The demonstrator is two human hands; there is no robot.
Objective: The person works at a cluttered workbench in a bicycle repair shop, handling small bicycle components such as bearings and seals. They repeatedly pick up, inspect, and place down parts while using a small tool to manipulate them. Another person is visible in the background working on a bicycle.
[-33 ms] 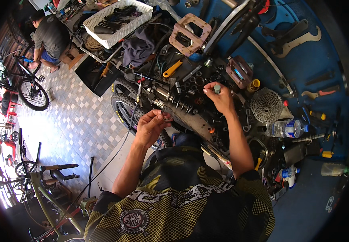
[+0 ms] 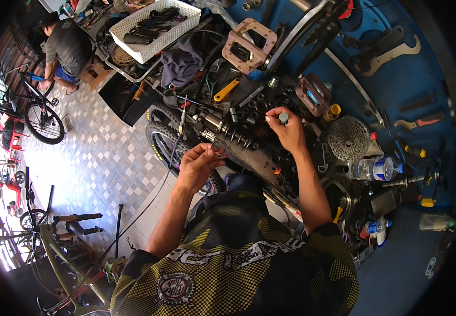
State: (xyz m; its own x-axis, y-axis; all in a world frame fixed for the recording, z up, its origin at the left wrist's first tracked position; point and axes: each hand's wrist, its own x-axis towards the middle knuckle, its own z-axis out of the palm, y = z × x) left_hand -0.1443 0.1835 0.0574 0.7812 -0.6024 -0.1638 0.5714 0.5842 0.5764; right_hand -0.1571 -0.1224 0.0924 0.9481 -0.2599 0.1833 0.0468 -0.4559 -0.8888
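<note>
My left hand (image 2: 196, 164) is closed in a pinch on the edge of a thin dark metal ring (image 2: 219, 149), held above the bike parts. Further right, my right hand (image 2: 290, 134) grips a small grey-green cylinder (image 2: 284, 118) between thumb and fingers; its exact kind is hard to make out. Between the two hands lies a shock absorber with a dark coil spring (image 2: 238, 138). Small round metal parts and rings (image 2: 259, 100) are scattered on the bench just beyond my right hand.
A cassette (image 2: 348, 138), a clear plastic bottle (image 2: 375, 168) and a pedal (image 2: 313, 95) lie to the right. Beyond are a yellow-handled tool (image 2: 226, 90), a grey cloth (image 2: 181, 63) and a white basket (image 2: 154, 39). A person (image 2: 67, 47) sits by a bicycle at far left.
</note>
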